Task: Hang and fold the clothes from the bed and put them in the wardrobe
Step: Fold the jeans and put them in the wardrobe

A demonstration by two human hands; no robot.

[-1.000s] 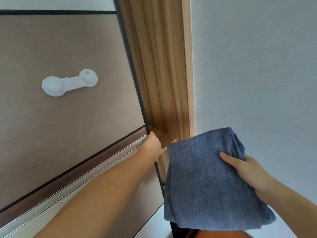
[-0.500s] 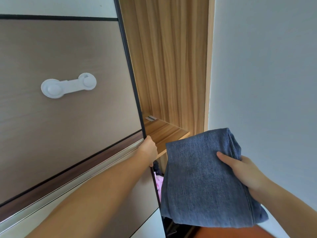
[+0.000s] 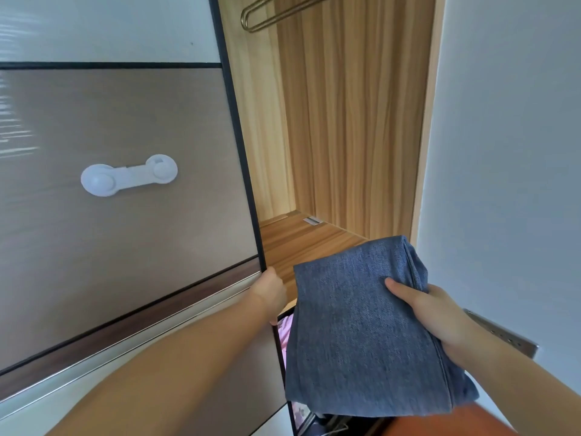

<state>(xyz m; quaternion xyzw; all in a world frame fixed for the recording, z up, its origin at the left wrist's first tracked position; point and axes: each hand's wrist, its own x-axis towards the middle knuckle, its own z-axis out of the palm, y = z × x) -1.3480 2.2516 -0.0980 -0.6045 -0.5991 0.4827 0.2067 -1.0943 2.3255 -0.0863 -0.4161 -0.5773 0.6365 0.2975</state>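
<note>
A folded blue denim garment point(image 3: 355, 335) hangs in front of the open wardrobe, just below its wooden shelf point(image 3: 301, 243). My right hand point(image 3: 430, 313) grips the garment's right side, thumb on top. My left hand point(image 3: 270, 292) grips the black edge of the sliding wardrobe door point(image 3: 125, 215), fingers curled round it. The wardrobe's wooden interior point(image 3: 339, 121) stands open between the door and the wall.
A white child-safety latch point(image 3: 129, 177) sits on the door panel. A brass hanging rail point(image 3: 276, 14) shows at the top of the wardrobe. Pink clothing point(image 3: 287, 333) lies below the shelf. The white wall point(image 3: 509, 152) and a metal plate point(image 3: 503, 333) are at right.
The sliding door has moved left under my left hand, uncovering much more of the wardrobe, its shelf and rail. My right hand still holds the garment in about the same place.
</note>
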